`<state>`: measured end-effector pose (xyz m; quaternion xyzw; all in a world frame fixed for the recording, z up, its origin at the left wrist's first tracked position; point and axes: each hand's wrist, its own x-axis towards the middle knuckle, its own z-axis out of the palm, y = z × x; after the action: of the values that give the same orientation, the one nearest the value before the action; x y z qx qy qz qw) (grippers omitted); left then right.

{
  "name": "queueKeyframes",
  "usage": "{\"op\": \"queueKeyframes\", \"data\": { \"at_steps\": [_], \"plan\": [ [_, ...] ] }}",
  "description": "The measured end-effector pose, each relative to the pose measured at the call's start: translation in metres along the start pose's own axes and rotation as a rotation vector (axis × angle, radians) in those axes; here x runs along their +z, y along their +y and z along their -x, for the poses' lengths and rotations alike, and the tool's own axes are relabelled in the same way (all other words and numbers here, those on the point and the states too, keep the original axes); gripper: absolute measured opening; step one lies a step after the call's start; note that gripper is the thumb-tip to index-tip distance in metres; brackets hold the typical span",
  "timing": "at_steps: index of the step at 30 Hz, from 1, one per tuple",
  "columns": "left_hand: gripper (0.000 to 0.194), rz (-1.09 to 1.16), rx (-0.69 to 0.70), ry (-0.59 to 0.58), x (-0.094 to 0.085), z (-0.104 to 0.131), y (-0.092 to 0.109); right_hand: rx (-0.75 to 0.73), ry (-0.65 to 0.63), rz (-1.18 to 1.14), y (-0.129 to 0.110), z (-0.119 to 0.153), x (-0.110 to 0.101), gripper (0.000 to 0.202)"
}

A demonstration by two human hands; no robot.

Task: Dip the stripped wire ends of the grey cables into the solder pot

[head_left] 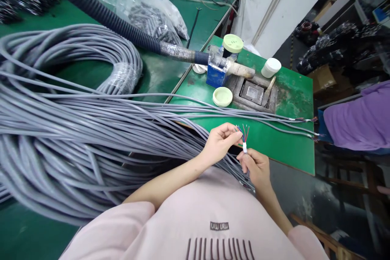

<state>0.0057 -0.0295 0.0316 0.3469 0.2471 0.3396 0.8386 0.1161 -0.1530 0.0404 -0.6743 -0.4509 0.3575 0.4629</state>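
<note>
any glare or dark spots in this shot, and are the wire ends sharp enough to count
Head view: bright glints on the clear wrap around the gray cable coil and on the plastic bag; head view: the floor right of the green table looks dim; head view: colored wires by the left hand show, but too fine to count surely.

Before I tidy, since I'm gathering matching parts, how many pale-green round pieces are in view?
2: a marked disc beyond the blue box, and a shallow dish between that box and the left hand. Others may be hidden behind things.
</note>
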Motion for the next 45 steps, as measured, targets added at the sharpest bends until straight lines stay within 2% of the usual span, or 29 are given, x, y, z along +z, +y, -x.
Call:
{"op": "queueKeyframes", "data": {
  "at_steps": [7, 11, 18, 25, 28, 33, 40, 45],
  "plan": [
    [0.034, 0.012, 0.062, -0.001, 0.003, 0.01, 0.001, -0.003, 0.038, -0.027, 0.005, 0.01, 0.003, 0.023],
    [0.033, 0.024, 0.066, -0.023, 0.001, 0.012, 0.002, -0.009, 0.015, -0.04, 0.006, 0.011, 0.005, 0.023],
    [0.028, 0.018, 0.092, -0.093, -0.001, 0.011, 0.005, -0.001, 0.014, -0.033, 0.009, 0.009, 0.006, 0.026],
    [0.034, 0.025, 0.096, -0.071, 0.0, 0.006, -0.005, 0.032, 0.019, -0.025, 0.007, 0.004, 0.006, 0.028],
    [0.034, -0.002, 0.056, -0.062, -0.002, 0.004, -0.008, 0.034, 0.01, -0.002, 0.003, 0.002, 0.005, 0.029],
    [0.035, -0.066, -0.076, -0.153, -0.006, 0.001, -0.013, 0.046, -0.04, -0.041, 0.001, -0.003, 0.004, 0.033],
    [0.039, -0.007, -0.088, -0.118, 0.002, -0.006, -0.012, 0.114, -0.066, -0.285, 0.007, -0.006, 0.003, 0.034],
    [0.041, -0.004, -0.113, -0.102, 0.006, -0.011, -0.011, 0.168, -0.056, -0.322, 0.014, -0.007, 0.001, 0.038]
  ]
}}
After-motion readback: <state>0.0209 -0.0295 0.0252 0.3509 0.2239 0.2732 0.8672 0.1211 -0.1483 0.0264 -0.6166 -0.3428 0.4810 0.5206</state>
